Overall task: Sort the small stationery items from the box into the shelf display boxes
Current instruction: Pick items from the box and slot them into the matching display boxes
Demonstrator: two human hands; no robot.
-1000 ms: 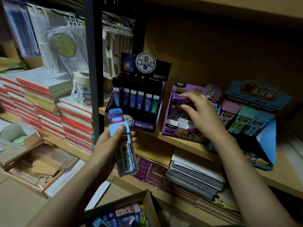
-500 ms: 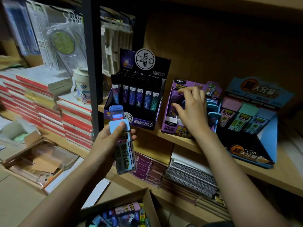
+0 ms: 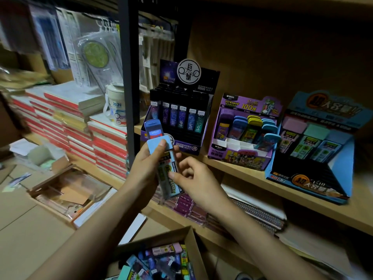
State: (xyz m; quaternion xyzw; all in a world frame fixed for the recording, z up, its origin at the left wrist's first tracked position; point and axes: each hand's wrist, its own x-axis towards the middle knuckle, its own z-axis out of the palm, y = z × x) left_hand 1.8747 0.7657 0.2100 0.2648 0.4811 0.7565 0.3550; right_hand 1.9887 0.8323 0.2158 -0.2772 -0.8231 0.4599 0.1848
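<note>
The sorting is well underway but far from done. At 6 o'clock in the view the cardboard box [image 3: 193, 249] is still crowded with a jumble of small coloured cases, so most of the stock is left to place.

On the shelf [image 3: 252, 174], three display boxes stand side by side. The black display box [image 3: 187, 147] at 12 o'clock looks full, its rows packed. The purple display box [image 3: 240, 156] at 1 o'clock holds cases in its back rows, while its front white compartments show gaps. The blue display box [image 3: 310, 184] at 3 o'clock has only a top row of three pastel-capped cases, with dark empty tiers below.

The left hand [image 3: 145, 168], at the centre of the view, has its grip closed around two items: a light-blue lead case [image 3: 166, 160], thumb on its cap, and a darker blue case [image 3: 154, 130] standing up behind it. The right hand [image 3: 197, 182], at 4 o'clock of the left, pinches the lower body of the light-blue lead case.

Judging by its pastel cap, that case belongs in the blue display box, and it has not been shelved yet.
</note>
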